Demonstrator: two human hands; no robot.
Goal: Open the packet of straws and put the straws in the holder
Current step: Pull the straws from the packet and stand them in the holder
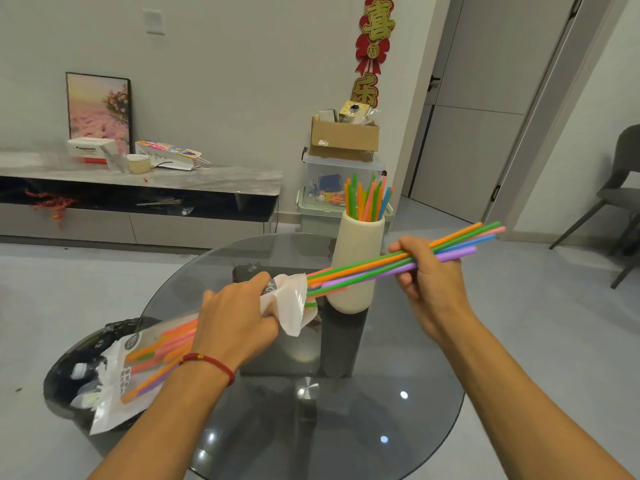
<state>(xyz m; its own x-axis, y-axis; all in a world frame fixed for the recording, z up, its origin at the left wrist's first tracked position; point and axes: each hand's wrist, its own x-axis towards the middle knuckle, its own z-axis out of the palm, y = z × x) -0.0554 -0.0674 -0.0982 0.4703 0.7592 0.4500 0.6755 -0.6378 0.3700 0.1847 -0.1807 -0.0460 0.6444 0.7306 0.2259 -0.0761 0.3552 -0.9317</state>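
Packet of straws [138,362]: clear plastic with printed white label, opened at its far end, held aslant over the table's near left edge. Bundle of straws [377,266]: orange, green, pink, blue, purple, partly drawn out rightward. Holder [356,268]: cream, vase-shaped, upright at table centre, already stocked with straws in the holder [367,199] standing on end.

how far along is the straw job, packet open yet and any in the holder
Done: the packet is open at its torn end, and a batch of straws already stands in the white holder. In hand: the left hand grips the packet while the right hand holds a bundle of straws partway out of it. Left: drop this bundle into the holder, then the straws remaining in the packet.
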